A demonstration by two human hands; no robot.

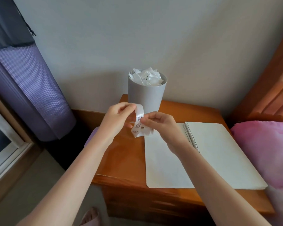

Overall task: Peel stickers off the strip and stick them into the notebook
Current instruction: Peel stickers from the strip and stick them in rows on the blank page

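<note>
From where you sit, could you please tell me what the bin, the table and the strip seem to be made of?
Bin: likely matte grey plastic, smooth and even, no shine.
Table: wood with glossy varnish; orange-brown surface reflects light.
Strip: thin glossy paper, curling between left hand and right hand.

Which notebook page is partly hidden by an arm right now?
The left page of the open notebook, nearer the grey bin: the right hand and forearm cross its upper corner. The right page, past the spiral binding, lies fully uncovered.
</note>
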